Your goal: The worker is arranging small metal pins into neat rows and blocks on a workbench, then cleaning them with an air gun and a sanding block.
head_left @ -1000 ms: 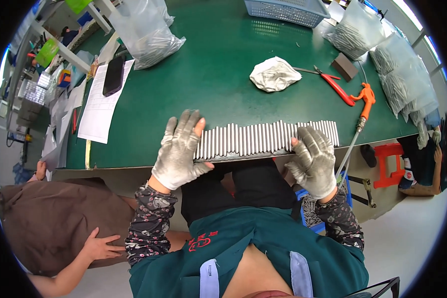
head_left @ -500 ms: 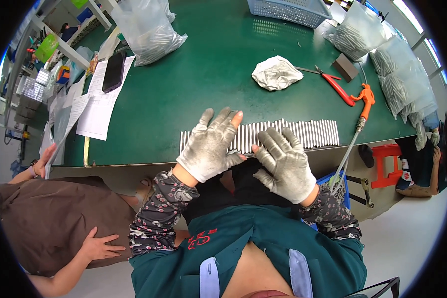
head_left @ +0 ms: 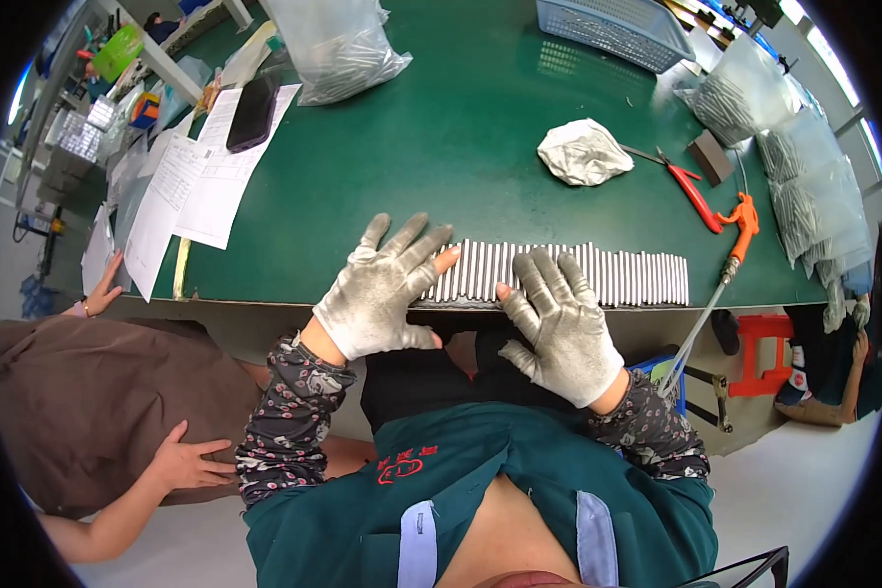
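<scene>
A long row of slim metal rods (head_left: 647, 279) lies side by side along the near edge of the green table. My left hand (head_left: 377, 294), in a greyed white glove with the forefinger tip bare, spreads its fingers over the row's left part and hides that end. Over the middle of the row rests my right hand (head_left: 562, 328), gloved the same way, its fingers stretched flat on the rods and thumb apart. Neither hand grips anything.
Beyond the row lie a crumpled white cloth (head_left: 585, 153), red-handled pliers (head_left: 694, 194), a brown block (head_left: 710, 158) and an orange air gun (head_left: 744, 227). Bags of rods (head_left: 799, 186) stand right, another bag (head_left: 343, 59) back left. A co-worker's hand (head_left: 104, 286) is near papers (head_left: 167, 201).
My left hand has slid left along the row, uncovering rods between my hands. My right hand stays on the rods. The whole view has shifted slightly. At left, the co-worker's raised paper now lies lower.
</scene>
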Demonstrator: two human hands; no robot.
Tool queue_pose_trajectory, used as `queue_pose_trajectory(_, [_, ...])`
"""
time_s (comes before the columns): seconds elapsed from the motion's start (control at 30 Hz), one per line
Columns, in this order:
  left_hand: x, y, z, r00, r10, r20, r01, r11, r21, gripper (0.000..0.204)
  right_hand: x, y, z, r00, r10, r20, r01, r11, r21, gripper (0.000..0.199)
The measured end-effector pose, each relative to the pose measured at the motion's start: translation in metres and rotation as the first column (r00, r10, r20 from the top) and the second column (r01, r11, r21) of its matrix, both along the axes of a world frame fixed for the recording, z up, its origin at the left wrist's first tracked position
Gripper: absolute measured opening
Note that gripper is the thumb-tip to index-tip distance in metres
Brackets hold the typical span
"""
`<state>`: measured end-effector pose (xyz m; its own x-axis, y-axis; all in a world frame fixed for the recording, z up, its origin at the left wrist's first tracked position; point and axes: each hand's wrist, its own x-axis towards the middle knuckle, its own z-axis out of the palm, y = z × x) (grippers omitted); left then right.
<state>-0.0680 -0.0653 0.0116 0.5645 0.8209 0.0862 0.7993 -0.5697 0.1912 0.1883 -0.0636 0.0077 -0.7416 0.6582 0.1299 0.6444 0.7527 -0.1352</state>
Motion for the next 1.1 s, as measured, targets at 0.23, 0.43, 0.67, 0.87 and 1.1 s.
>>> queue_pose_trajectory(0.23, [-0.034, -0.013, -0.009, 0.996, 0.082, -0.024, -0.081, 0.996, 0.033, 0.107, -0.024, 0.004, -0.001, 0.998, 0.068, -0.01, -0.068, 0.998, 0.007, 0.066])
queue_pose_trajectory(0.43, [-0.038, -0.016, -0.016, 0.989, 0.089, 0.115, -0.097, 0.993, 0.065, 0.11, -0.038, 0.007, 0.007, 0.993, 0.119, -0.026, -0.12, 0.993, -0.009, 0.063])
queue_pose_trajectory(0.67, [-0.051, -0.016, -0.014, 0.948, 0.061, 0.314, -0.122, 0.977, 0.176, 0.099, -0.01, 0.018, 0.001, 0.775, -0.064, -0.628, -0.047, 0.986, -0.158, 0.057])
queue_pose_trajectory(0.87, [-0.06, -0.03, -0.014, 0.872, 0.282, 0.4, -0.406, 0.874, 0.268, 0.033, -0.015, 0.019, -0.005, 0.284, -0.523, -0.804, -0.188, 0.792, -0.582, 0.05])
queue_pose_trajectory(1.1, [-0.049, -0.033, -0.005, 0.902, 0.327, 0.281, -0.382, 0.909, 0.169, 0.041, -0.048, 0.023, -0.02, 0.459, -0.481, -0.747, -0.007, 0.838, -0.545, 0.041])
